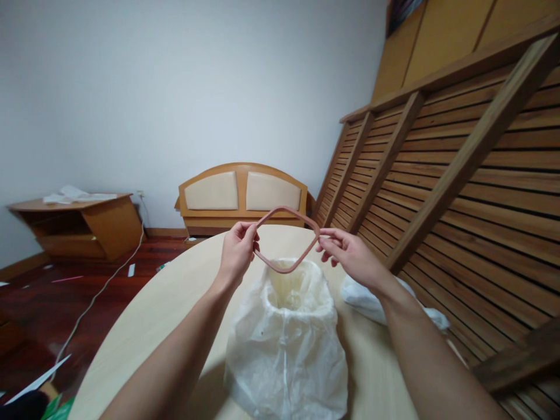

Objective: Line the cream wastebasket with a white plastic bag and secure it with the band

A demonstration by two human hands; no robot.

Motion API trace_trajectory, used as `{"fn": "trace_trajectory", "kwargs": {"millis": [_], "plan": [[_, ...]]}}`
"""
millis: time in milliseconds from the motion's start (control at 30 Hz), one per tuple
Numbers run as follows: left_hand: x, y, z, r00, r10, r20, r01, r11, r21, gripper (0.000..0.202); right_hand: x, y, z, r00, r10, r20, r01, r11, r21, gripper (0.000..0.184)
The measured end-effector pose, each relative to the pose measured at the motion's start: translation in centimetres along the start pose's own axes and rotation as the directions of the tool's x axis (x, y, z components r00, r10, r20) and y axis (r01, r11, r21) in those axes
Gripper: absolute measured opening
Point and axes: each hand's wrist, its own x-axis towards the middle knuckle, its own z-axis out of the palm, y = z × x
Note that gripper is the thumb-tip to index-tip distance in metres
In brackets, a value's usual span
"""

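Between my two hands is a reddish-brown ring-shaped frame point(283, 269) with rounded corners, held up in the air. My left hand point(238, 248) pinches its left corner. At the opposite corner, the thumb and fingertips of my right hand point(343, 248) close on it. Just below and nearer to me stands a bin point(301, 286) lined with a thin white plastic bag point(286, 356). The bag is folded over the mouth and hangs loosely down the outside, hiding most of the bin. The frame's near edge overlaps the bin's far rim in view, apparently above it.
The round pale table point(175, 309) carries the bin and a white bundle point(370, 300) beside my right forearm. A slatted wooden panel point(437, 175) leans close on the right. Behind are a headboard point(242, 186) and a low cabinet point(109, 227); a cable point(102, 290) crosses the floor at left.
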Motion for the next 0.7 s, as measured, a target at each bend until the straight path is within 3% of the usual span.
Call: {"fn": "trace_trajectory", "kwargs": {"millis": [133, 267, 433, 567, 700], "plan": [[-0.5, 0.0, 0.5, 0.998, 0.066, -0.025, -0.064, 0.996, 0.062, 0.026, -0.3, -0.9, 0.7, 0.996, 0.039, 0.081, -0.056, 0.975, 0.214, 0.053], [-0.9, -0.5, 0.8, 0.991, 0.136, -0.016, -0.131, 0.975, 0.181, 0.02, -0.5, -1.4, 0.8, 0.997, 0.078, 0.015, -0.078, 0.931, 0.355, 0.051], [-1.5, -0.5, 1.1, 0.981, 0.192, 0.024, -0.19, 0.93, 0.315, 0.018, -0.3, -1.0, 0.8, 0.996, 0.086, -0.04, -0.064, 0.921, 0.384, 0.051], [-1.7, 0.1, 1.1, 0.987, 0.079, 0.138, -0.119, 0.943, 0.312, 0.023, -0.1, -0.4, 0.5, 0.991, 0.112, -0.076, -0.075, 0.923, 0.377, 0.049], [-1.4, 0.3, 0.8, 0.958, -0.1, 0.267, 0.007, 0.944, 0.329, 0.038, -0.3, 0.0, 0.1, 0.989, 0.146, -0.03, -0.127, 0.928, 0.351, 0.042]]}}
